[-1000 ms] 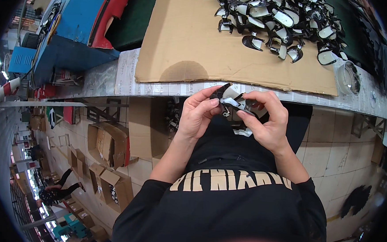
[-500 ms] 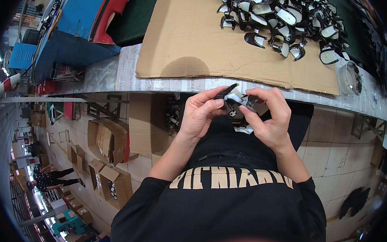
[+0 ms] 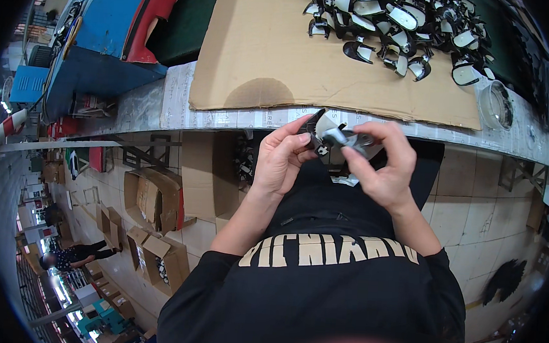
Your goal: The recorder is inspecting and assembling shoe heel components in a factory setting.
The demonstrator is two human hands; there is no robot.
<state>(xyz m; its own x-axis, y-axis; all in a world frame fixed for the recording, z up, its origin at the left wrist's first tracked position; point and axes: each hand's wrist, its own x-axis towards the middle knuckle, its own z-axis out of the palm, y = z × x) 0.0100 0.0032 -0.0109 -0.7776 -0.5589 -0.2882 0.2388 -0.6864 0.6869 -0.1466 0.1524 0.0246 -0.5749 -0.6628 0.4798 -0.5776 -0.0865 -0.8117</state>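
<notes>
Just off the front edge of the worktable, my left hand pinches a small black-and-white curved part between thumb and fingers. Its black side tilts up toward the far left. My right hand is closed on a shiny grey piece that meets the part's right side. Motion blurs this piece, so I cannot tell whether it is a film or a metal tool. Several similar black parts with white oval insides lie heaped in a pile on a cardboard sheet across the table.
A clear round ring-shaped thing stands at the table's right end. A blue machine body with a red panel is at the left. Open cardboard boxes sit on the tiled floor. A person is far off at lower left.
The black-and-white part has turned more upright in my left hand, showing more of its white inside. My right fingers have shifted slightly with the shiny piece. The distant person has moved.
</notes>
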